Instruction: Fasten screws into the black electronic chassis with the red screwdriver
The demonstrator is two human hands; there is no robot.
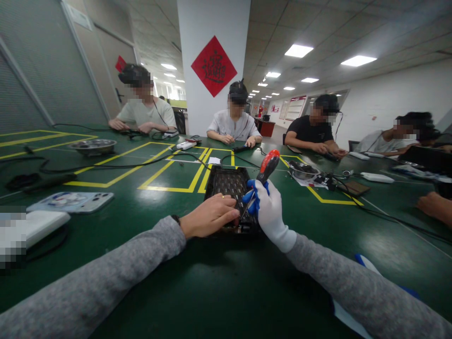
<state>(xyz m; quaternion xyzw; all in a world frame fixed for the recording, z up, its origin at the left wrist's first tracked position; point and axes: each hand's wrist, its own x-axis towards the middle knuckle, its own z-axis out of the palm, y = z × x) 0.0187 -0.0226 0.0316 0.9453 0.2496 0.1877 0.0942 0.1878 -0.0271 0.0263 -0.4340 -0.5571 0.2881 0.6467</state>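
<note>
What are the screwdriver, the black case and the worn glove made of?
Screwdriver: glossy red and black handle, likely plastic; thin, greyish shaft, probably metal.
Black case: slight sheen and patterned interior suggest molded plastic.
Glove: matte white, snug, likely knit fabric; blue fingers look rubbery.

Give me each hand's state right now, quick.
Left hand: bare, over the black case; whether it grips anything cannot be told.
Right hand: gloved, closed, holding the screwdriver.

Screwdriver handle (269, 165): red and black | right glove (270, 212): white and blue | box (209, 183): black | table (148, 207): green, yellow lines (165, 189) | left sleeve (134, 263): speckled gray | far sign (213, 66): red, black writing
</note>
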